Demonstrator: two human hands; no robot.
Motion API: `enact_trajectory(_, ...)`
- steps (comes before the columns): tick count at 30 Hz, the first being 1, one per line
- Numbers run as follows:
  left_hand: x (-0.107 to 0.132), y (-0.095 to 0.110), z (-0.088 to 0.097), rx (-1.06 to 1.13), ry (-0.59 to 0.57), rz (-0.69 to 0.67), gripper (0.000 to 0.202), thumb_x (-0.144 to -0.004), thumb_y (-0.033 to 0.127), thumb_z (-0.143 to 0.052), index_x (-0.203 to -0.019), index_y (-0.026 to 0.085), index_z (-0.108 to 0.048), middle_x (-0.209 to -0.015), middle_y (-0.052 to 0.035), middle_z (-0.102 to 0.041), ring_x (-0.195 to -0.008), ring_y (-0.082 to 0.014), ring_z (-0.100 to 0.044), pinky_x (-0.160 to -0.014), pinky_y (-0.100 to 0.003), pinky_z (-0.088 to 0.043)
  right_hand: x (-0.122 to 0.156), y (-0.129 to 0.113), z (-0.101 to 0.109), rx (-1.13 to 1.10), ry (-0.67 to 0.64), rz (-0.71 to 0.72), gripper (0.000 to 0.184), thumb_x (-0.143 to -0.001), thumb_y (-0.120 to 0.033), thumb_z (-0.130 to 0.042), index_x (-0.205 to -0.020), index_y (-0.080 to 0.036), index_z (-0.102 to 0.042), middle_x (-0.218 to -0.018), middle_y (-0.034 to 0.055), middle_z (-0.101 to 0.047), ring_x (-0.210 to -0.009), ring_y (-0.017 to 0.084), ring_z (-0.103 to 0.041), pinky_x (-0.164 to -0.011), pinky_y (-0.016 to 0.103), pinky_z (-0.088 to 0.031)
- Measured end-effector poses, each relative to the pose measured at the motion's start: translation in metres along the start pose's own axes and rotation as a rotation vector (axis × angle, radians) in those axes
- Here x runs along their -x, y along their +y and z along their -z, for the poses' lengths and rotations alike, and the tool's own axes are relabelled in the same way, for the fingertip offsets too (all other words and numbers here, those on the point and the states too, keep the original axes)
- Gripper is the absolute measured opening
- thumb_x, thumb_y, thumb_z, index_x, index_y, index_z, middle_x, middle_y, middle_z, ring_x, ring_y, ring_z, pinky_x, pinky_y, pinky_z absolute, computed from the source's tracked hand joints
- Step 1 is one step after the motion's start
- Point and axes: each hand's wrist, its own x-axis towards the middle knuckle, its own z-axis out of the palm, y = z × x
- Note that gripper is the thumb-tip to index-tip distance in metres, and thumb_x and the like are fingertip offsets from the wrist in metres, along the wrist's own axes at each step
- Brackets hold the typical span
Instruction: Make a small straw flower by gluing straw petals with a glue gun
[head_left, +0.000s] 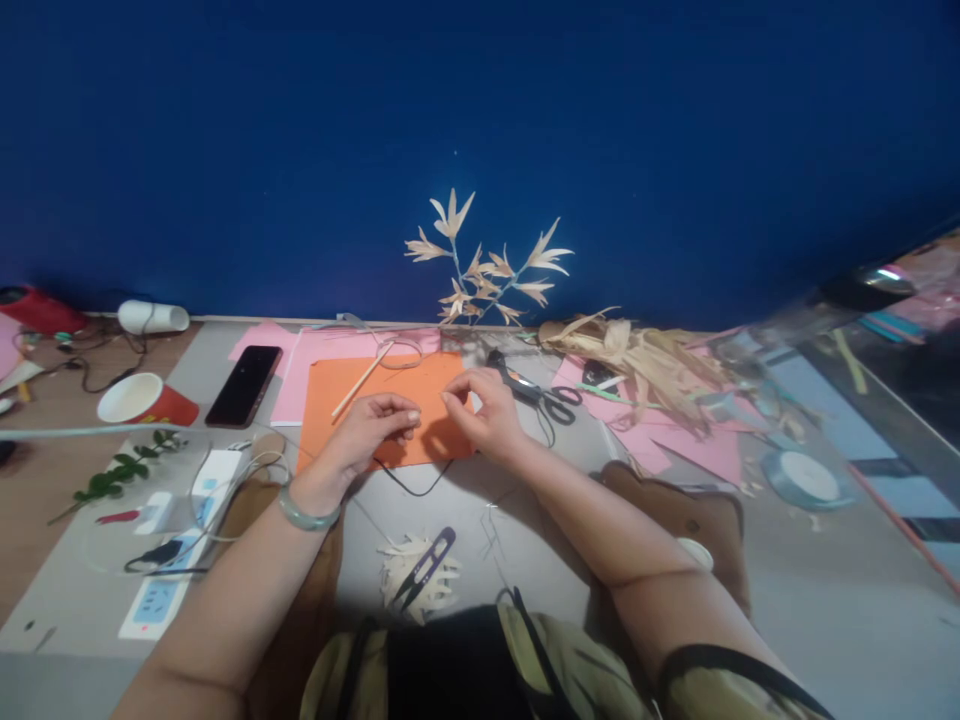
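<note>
My left hand (375, 432) is closed in a pinch above an orange sheet (322, 400). Facing it, a short gap away, my right hand (486, 410) also has thumb and fingertips pressed together. Whatever sits in either pinch is too small to make out. A thin dark cord (412, 492) curves below both hands; whether it reaches the fingers is unclear. A pale stick (362, 382) lies on the orange sheet behind my left hand. Black-handled scissors (536, 388) rest right of my right hand. Nearer my body, purple thread snips (427, 568) lie on pale cut strips (396, 565).
A branch of pale husk flowers (480, 270) stands at the blue wall. Dried husks (637, 370) and a ribbon spool (806, 477) are rightward. On the left are a phone (244, 386), paper cup (146, 400), power strip (180, 550) with cables, and green sprig (124, 475).
</note>
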Motion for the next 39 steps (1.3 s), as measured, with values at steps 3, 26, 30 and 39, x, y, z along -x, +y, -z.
enact_trajectory(3, 0.002, 0.003, -0.001, 0.087, -0.106, 0.083, 0.030, -0.057, 0.031, -0.083, -0.071, 0.013, -0.063, -0.057, 0.0015, -0.061, -0.048, -0.0072, -0.055, -0.048, -0.018, -0.043, 0.001, 0.003, -0.001, 0.054, -0.010, 0.036, 0.013, -0.082, -0.018, -0.058, -0.068, -0.018, -0.056, -0.065, -0.0029, -0.061, -0.060, 0.011, -0.054, -0.079, 0.034, -0.034)
enact_trajectory(26, 0.005, 0.004, -0.008, -0.087, -0.092, 0.001, 0.037, -0.063, 0.045, -0.078, -0.074, 0.013, -0.063, -0.050, 0.0063, -0.048, -0.040, -0.0035, -0.039, -0.037, -0.016, -0.023, 0.007, -0.002, -0.008, -0.044, -0.216, 0.177, 0.011, -0.089, -0.026, -0.055, -0.084, -0.018, -0.063, -0.088, 0.0069, -0.062, -0.083, 0.017, -0.056, -0.078, 0.033, -0.042)
enact_trajectory(30, 0.005, 0.002, -0.007, -0.066, -0.148, -0.001, 0.034, -0.066, 0.044, -0.076, -0.076, 0.013, -0.063, -0.052, 0.0063, -0.049, -0.039, -0.0029, -0.039, -0.037, -0.016, -0.024, 0.005, -0.007, -0.006, -0.307, -0.238, -0.079, 0.017, -0.086, -0.029, -0.060, -0.075, -0.016, -0.061, -0.074, 0.0036, -0.062, -0.071, 0.014, -0.058, -0.069, 0.028, -0.045)
enact_trajectory(39, 0.006, 0.001, -0.006, -0.136, -0.109, -0.028, 0.033, -0.064, 0.039, -0.078, -0.080, 0.013, -0.065, -0.047, 0.0063, -0.048, -0.039, -0.0043, -0.040, -0.038, -0.017, -0.026, 0.003, -0.008, -0.005, -0.455, -0.268, -0.380, 0.021, -0.079, -0.034, -0.067, -0.073, -0.015, -0.062, -0.068, 0.0003, -0.062, -0.062, 0.010, -0.054, -0.061, 0.023, -0.045)
